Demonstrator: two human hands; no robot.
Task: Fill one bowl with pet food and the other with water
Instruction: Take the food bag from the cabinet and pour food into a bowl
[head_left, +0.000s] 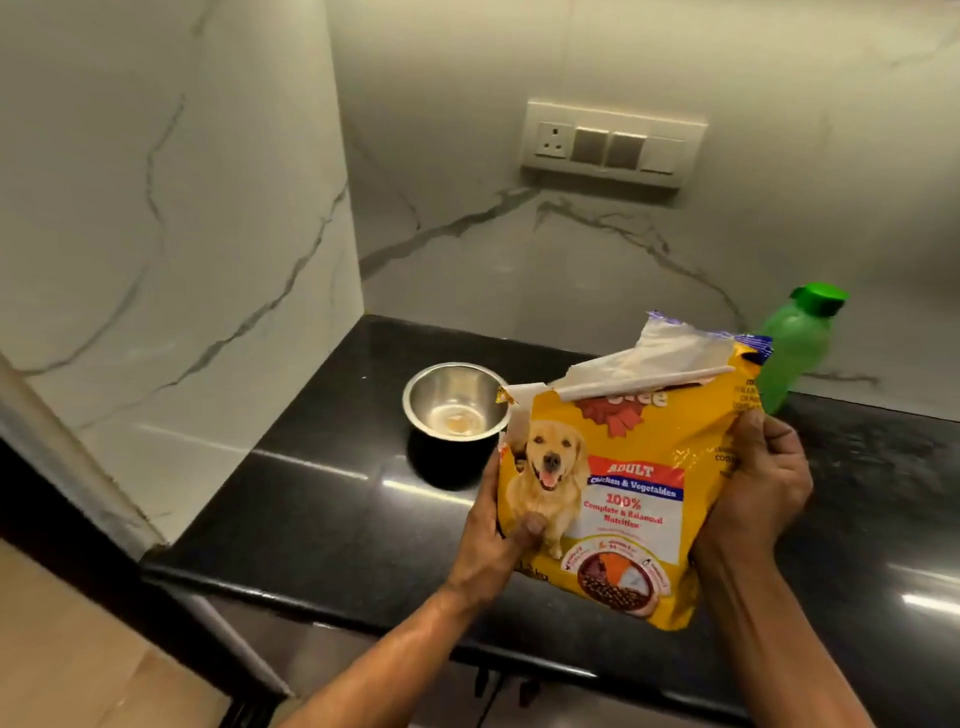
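A white switch panel (613, 144) sits on the marble wall (467, 130), well above the black table (337, 493).

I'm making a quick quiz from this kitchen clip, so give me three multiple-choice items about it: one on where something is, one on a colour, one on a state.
1. Where is the round steel bowl relative to the yellow dog-food bag?
A. Left of it, on the black counter
B. Right of it
C. On the floor

2. What colour is the plastic bottle's cap?
A. Red
B. Green
C. White

3. What state is the bag's top in?
A. Sealed
B. Clipped shut
C. Torn open

Answers: 1 A, the bowl stands beyond the left hand. 2 B, the cap matches the green bottle. 3 C, the white lining shows; the right hand grips its side.
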